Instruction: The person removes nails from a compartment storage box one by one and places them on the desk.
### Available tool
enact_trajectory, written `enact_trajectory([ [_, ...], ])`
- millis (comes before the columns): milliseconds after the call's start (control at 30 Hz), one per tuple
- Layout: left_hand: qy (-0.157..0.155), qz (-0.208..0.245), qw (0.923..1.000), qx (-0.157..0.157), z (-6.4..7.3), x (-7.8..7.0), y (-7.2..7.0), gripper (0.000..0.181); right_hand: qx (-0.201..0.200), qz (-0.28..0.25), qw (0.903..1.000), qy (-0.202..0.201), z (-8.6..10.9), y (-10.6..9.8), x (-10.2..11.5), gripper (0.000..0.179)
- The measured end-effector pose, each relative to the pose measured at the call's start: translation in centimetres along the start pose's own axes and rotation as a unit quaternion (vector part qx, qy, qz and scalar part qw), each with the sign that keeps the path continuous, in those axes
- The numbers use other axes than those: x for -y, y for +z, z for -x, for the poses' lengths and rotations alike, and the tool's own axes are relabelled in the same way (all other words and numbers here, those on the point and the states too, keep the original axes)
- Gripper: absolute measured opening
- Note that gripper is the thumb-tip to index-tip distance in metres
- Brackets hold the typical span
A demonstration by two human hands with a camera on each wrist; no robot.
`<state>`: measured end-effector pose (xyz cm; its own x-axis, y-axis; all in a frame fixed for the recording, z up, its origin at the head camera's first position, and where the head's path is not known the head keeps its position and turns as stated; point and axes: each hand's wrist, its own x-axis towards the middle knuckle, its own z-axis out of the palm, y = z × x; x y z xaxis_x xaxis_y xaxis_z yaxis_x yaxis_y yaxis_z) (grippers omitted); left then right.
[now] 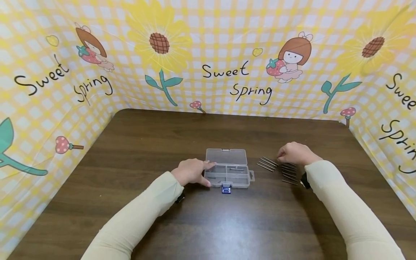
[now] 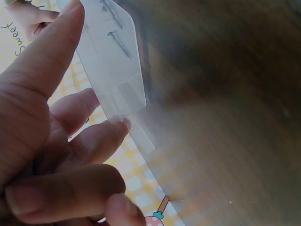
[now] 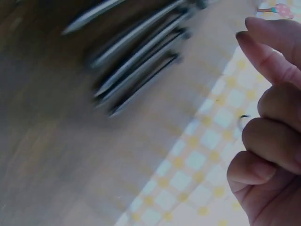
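Note:
A clear plastic compartment box (image 1: 238, 180) lies on the table with its lid (image 1: 226, 156) raised at the back. My left hand (image 1: 192, 171) grips the box's left end, thumb on the front edge and fingers at the back. Through the plastic in the left wrist view, nails (image 2: 120, 44) show inside. My right hand (image 1: 296, 153) hovers over loose nails (image 1: 267, 165) right of the box. In the right wrist view its thumb and index tips stand close with a small gap, nothing visible between them. The other fingers are curled. Several nails (image 3: 141, 56) lie side by side below.
A blue latch (image 1: 226, 189) sticks out at the box's front, and a hanging tab (image 1: 252, 176) at its right end. The brown wooden table (image 1: 156, 137) is bounded by a yellow checked cloth (image 1: 221, 32) at the back and sides.

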<state>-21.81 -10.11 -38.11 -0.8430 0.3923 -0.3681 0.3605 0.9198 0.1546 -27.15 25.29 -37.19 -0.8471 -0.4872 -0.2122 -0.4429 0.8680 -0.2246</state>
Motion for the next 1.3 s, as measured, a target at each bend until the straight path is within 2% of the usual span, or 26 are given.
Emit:
enact_trajectory([
  [333, -0.003, -0.001, 1.0000, 0.003, 0.0, -0.2, 0.0, 0.079, -0.017, -0.008, 0.9989, -0.043, 0.0, 0.6, 2.4, 0.015],
  [533, -0.003, -0.005, 1.0000, 0.002, -0.1, -0.1, 0.0, 0.079, -0.036, -0.004, 0.9959, -0.083, -0.3, 0.8, 4.3, 0.018],
  [767, 0.000, 0.002, 1.0000, 0.001, 0.0, 0.0, 0.0, 0.078, -0.021, -0.010, 0.9937, -0.110, -1.2, 1.3, 6.8, 0.020],
  [1100, 0.004, -0.001, 1.0000, 0.003, 0.1, 0.0, -0.1, 0.080, -0.017, 0.009, 0.9876, -0.156, -2.8, 1.9, 9.8, 0.017],
  [1300, 0.006, -0.003, 1.0000, -0.004, 0.1, 0.0, -0.2, 0.080, -0.021, 0.054, 0.9826, -0.177, -3.6, 2.3, 11.0, 0.018],
])
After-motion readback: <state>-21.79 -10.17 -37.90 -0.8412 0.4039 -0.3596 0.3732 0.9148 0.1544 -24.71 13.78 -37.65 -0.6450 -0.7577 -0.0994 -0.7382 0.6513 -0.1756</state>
